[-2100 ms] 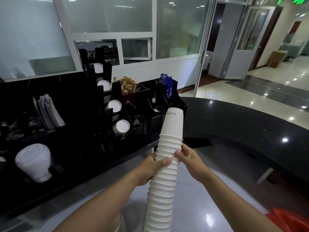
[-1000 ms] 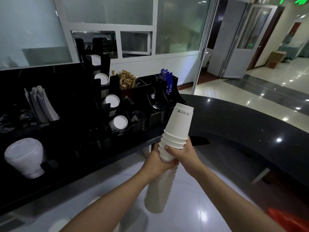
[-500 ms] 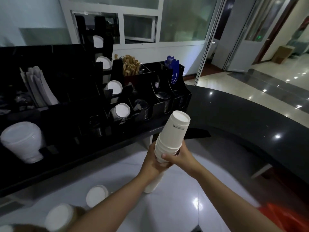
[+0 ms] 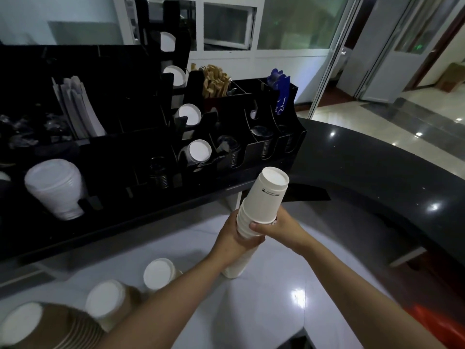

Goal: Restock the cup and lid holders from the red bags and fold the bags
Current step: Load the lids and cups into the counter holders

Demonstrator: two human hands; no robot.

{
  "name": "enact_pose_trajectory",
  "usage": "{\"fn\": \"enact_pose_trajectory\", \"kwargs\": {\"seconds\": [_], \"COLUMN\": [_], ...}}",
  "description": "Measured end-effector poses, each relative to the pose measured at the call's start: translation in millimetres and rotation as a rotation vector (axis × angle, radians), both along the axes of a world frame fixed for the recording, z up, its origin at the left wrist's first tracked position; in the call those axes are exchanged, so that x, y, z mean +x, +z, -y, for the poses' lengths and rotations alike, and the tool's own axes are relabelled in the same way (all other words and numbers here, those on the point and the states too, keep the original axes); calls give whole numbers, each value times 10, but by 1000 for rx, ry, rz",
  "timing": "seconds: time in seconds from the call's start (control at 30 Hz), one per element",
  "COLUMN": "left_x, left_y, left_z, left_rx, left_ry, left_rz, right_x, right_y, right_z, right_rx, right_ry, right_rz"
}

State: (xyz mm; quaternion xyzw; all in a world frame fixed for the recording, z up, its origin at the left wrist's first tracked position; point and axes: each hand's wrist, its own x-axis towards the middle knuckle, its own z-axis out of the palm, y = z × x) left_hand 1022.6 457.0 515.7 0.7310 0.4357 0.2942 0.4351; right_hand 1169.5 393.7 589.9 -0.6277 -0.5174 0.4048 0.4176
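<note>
Head view: we see both hands wrapped around a stack of white paper cups, held bottoms-up and tilted toward the black holder rack. The left hand grips the lower part of the stack, fingers curled round it; the right hand clasps just above, thumb across the rims. A red bag lies at lower right.
</note>
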Motion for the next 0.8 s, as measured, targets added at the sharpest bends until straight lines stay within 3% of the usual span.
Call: {"fn": "enact_pose_trajectory", "kwargs": {"seconds": [0.47, 0.63, 0.8], "left_x": [-108, -219, -206], "left_y": [-76, -89, -11], "left_z": [-26, -85, -118], "left_rx": [-48, -118, -135], "left_ry": [25, 16, 3], "left_rz": [-76, -21, -40], "right_x": [-143, -80, 7], "right_y": [73, 407, 644], "right_z": [-61, -147, -179], "right_rx": [88, 184, 200], "right_ry": [82, -9, 50], "right_rz": [-28, -42, 20]}}
